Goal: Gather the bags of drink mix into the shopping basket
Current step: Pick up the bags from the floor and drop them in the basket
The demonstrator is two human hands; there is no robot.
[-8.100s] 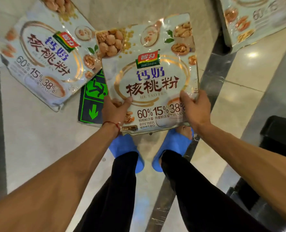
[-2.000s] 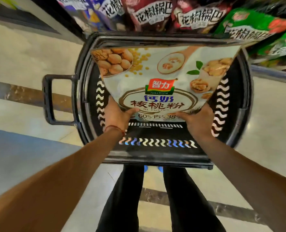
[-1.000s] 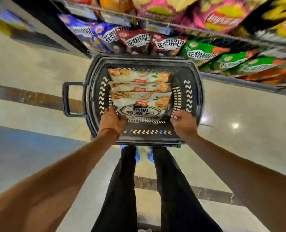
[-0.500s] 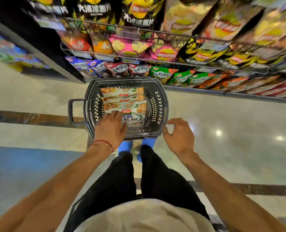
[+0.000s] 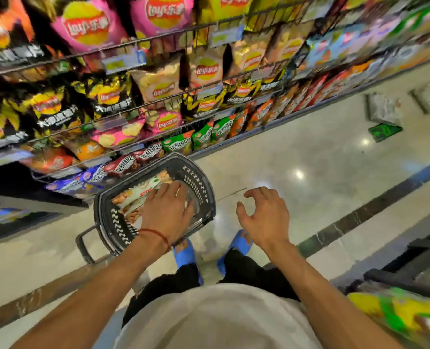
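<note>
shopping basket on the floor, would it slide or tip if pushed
Likely slides: the shopping basket sits on a glossy floor. Probably won't tip: it looks wide and low, with drink mix bags inside adding weight.

1. Shopping basket [image 5: 202,197], 8 o'clock: black plastic, perforated, slight sheen.
2. Bags of drink mix [image 5: 136,195] inside it: glossy printed film.
3. Floor [image 5: 309,157], 3 o'clock: polished stone, smooth, reflecting lights.
4. Crisp bags [image 5: 88,26], 11 o'clock: shiny foil.
5. Shirt [image 5: 216,321], 6 o'clock: matt white cloth.
</note>
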